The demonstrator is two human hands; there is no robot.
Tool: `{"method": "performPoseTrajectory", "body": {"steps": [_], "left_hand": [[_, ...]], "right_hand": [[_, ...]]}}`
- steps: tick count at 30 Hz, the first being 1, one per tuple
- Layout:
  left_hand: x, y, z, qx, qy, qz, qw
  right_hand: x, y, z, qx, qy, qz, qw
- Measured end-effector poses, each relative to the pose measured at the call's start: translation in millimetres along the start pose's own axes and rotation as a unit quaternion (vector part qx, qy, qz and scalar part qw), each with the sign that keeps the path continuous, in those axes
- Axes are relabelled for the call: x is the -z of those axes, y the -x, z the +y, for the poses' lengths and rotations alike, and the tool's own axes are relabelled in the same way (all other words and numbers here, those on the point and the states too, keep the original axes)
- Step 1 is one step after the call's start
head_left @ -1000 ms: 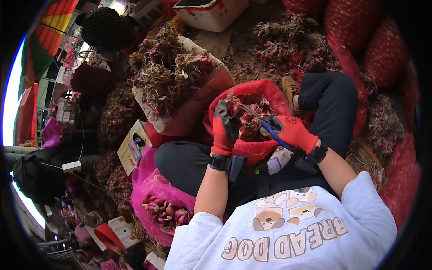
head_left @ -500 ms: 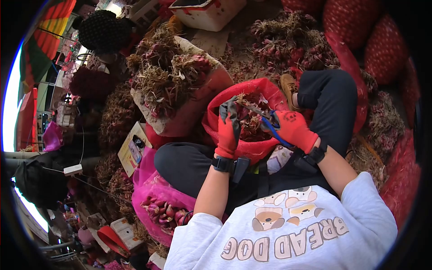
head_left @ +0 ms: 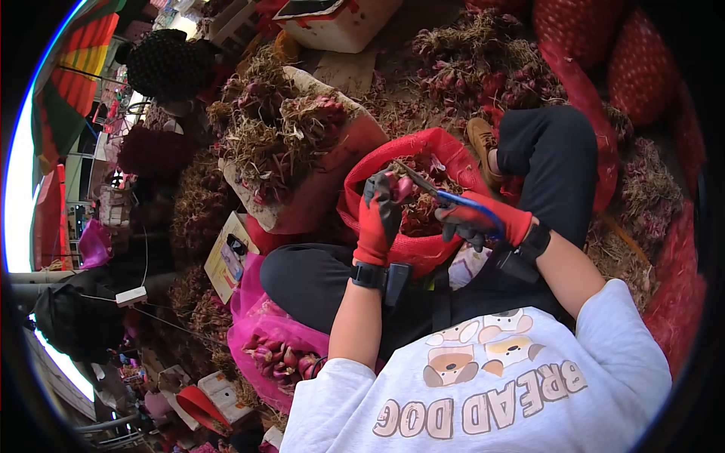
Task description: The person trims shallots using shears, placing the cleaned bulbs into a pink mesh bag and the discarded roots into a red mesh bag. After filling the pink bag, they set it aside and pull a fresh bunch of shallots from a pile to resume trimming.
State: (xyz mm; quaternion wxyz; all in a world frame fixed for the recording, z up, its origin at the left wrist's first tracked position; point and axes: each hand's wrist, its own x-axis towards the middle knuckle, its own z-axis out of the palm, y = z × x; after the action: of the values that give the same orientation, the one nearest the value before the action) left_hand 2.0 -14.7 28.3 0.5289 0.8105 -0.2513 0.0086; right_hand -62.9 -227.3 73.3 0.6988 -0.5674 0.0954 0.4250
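My left hand [head_left: 377,215], in a red glove with dark grey fingers, is closed on a shallot [head_left: 402,186] above the red mesh bag [head_left: 430,253]. Blue-handled scissors [head_left: 483,206] are gripped in my right hand [head_left: 495,222], gloved the same way, with their blades reaching across to the shallot. Inside the bag lie shallots and dry trimmings [head_left: 427,215]. The bag stands open between my crossed legs [head_left: 310,283].
Bunches of dried shallots [head_left: 279,143] are heaped on a pale sack [head_left: 355,140] ahead to the left. By my left knee a pink mesh bag [head_left: 245,343] contains loose shallots. Filled red sacks [head_left: 642,75] stand at far right, a white foam box [head_left: 340,26] ahead.
A reddish shallot now shows at my left fingertips. My right hand has turned, and the scissors' blue handle is more exposed. The whole view has shifted slightly.
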Motion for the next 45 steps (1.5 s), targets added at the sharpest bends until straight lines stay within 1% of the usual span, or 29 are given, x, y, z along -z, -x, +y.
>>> {"method": "performPoseTrajectory", "body": {"steps": [1, 2, 3, 5, 6, 7, 8, 9, 10, 11, 13, 15, 17, 18, 19, 22, 24, 26, 29, 31, 34, 36, 38, 39, 40, 42, 43, 45], "left_hand": [[3.2, -0.2, -0.6, -0.002, 0.012, -0.021, 1.000], [4.4, -0.4, -4.7, 0.041, 0.040, -0.026, 0.998], [4.8, -0.9, -12.6, 0.083, 0.068, -0.031, 0.994], [5.4, 0.2, -23.4, 0.045, 0.014, -0.012, 0.999], [5.8, -0.1, -26.3, -0.036, -0.067, 0.013, 0.997], [6.0, 0.2, -28.6, -0.115, -0.147, 0.038, 0.982], [7.8, -0.5, -25.7, -0.065, -0.060, 0.035, 0.995], [10.5, -0.4, -22.4, -0.015, 0.029, 0.032, 0.999], [12.8, -1.2, -18.4, 0.005, 0.068, 0.032, 0.997], [15.2, -2.2, -13.7, 0.026, 0.107, 0.034, 0.993], [19.0, -4.1, -3.6, 0.027, 0.111, 0.036, 0.993], [23.0, -6.0, 4.0, 0.062, 0.162, 0.023, 0.985], [23.0, -4.6, -2.4, 0.090, 0.277, 0.015, 0.957], [21.2, -2.6, -15.9, 0.089, 0.353, 0.017, 0.931], [20.5, -1.1, -23.2, 0.088, 0.426, 0.018, 0.900], [26.3, -3.5, -5.7, 0.130, 0.514, 0.008, 0.848], [29.1, -3.7, -11.7, 0.122, 0.390, 0.004, 0.913], [28.1, -4.9, -15.7, 0.119, 0.349, 0.002, 0.930], [23.2, -6.1, -16.6, 0.111, 0.385, -0.005, 0.916], [21.2, -4.0, -15.0, 0.089, 0.361, -0.017, 0.928], [15.6, 2.0, -24.0, 0.077, 0.461, -0.031, 0.884], [18.5, 3.0, -26.4, 0.061, 0.363, -0.039, 0.929], [20.9, 1.6, -25.4, 0.016, 0.191, -0.040, 0.981], [22.1, -1.8, -22.8, -0.023, 0.066, -0.036, 0.997], [23.1, -3.7, -20.7, -0.061, -0.060, -0.032, 0.996], [22.1, -0.7, -21.0, -0.072, -0.049, -0.014, 0.996], [21.6, 0.2, -21.7, -0.077, -0.043, -0.004, 0.996], [24.9, -1.7, -27.8, -0.101, -0.092, 0.006, 0.991]], "right_hand": [[0.0, 2.7, -2.6, -0.013, -0.079, -0.047, 0.996], [2.7, 0.9, 2.7, -0.005, -0.122, -0.071, 0.990], [6.6, -3.1, 8.6, 0.015, -0.094, -0.050, 0.994], [14.1, -15.1, 23.4, 0.056, -0.036, -0.009, 0.998], [20.1, -24.9, 33.7, 0.065, -0.066, -0.022, 0.995], [27.2, -35.6, 45.4, 0.072, -0.096, -0.035, 0.992], [29.9, -38.8, 48.3, 0.080, -0.125, -0.049, 0.988], [30.9, -38.2, 52.4, 0.135, 0.084, 0.080, 0.984], [29.0, -36.8, 56.7, 0.184, 0.287, 0.204, 0.918], [22.1, -28.1, 46.5, 0.196, 0.334, 0.247, 0.888], [8.3, -10.8, 26.2, 0.203, 0.421, 0.339, 0.816], [3.3, 0.9, 14.1, 0.214, 0.387, 0.317, 0.839], [0.8, 3.0, 9.2, 0.256, 0.422, 0.350, 0.796], [0.0, 4.2, 6.7, 0.278, 0.438, 0.366, 0.773], [-1.7, 6.9, 3.7, 0.268, 0.436, 0.358, 0.781], [-4.2, 11.3, -0.2, 0.253, 0.415, 0.331, 0.809], [-3.2, 9.7, 2.1, 0.260, 0.383, 0.308, 0.831], [-2.8, 5.9, 5.6, 0.271, 0.384, 0.313, 0.826], [-3.3, 4.8, 5.7, 0.265, 0.404, 0.324, 0.813], [-2.9, 4.5, 7.6, 0.251, 0.425, 0.332, 0.804], [-0.3, 3.2, 11.2, 0.223, 0.469, 0.343, 0.783], [-0.8, 4.2, 10.0, 0.193, 0.510, 0.348, 0.763], [2.5, -2.1, 19.0, 0.240, 0.379, 0.300, 0.842], [3.0, -4.3, 21.0, 0.262, 0.310, 0.273, 0.873], [3.0, -3.7, 20.7, 0.278, 0.313, 0.278, 0.864], [-3.4, 3.8, 8.0, 0.311, 0.321, 0.288, 0.847], [-0.5, 3.7, 8.7, 0.325, 0.350, 0.297, 0.827], [5.2, 3.2, 11.0, 0.350, 0.407, 0.313, 0.783]]}}
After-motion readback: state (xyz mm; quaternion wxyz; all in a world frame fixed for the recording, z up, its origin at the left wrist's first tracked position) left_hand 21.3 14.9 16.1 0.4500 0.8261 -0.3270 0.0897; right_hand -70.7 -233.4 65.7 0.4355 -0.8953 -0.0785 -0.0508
